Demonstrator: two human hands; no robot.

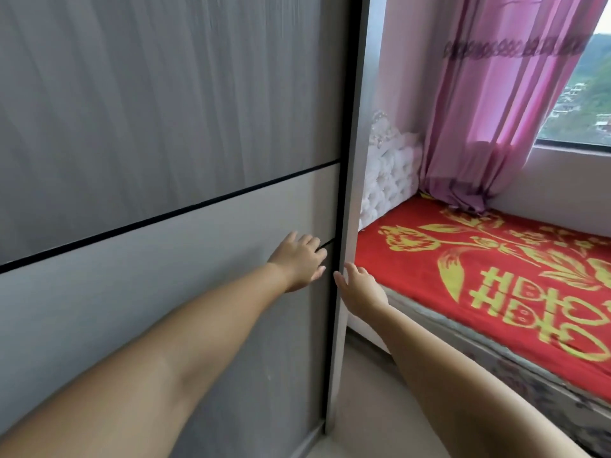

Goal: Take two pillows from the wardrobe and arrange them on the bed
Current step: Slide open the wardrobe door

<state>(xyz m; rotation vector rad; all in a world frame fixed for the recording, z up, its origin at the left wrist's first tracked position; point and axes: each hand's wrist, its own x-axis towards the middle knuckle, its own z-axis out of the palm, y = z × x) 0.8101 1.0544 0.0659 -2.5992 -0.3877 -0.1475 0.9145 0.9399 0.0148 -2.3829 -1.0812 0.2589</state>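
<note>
A grey wardrobe door point(165, 127) fills the left of the head view and stands closed, with dark horizontal lines across it. My left hand point(299, 261) lies flat on the door near its right edge, fingers spread. My right hand point(358, 287) is open beside the door's metal edge strip point(347, 226), fingertips touching or nearly touching it. The bed point(496, 285) lies to the right, covered by a red sheet with yellow flowers and characters. No pillows are in view.
A white tufted headboard point(386, 173) stands behind the wardrobe's corner. A pink curtain point(489, 110) hangs down onto the bed's far side below a window point(588, 94). A narrow strip of pale floor point(363, 408) runs between wardrobe and bed.
</note>
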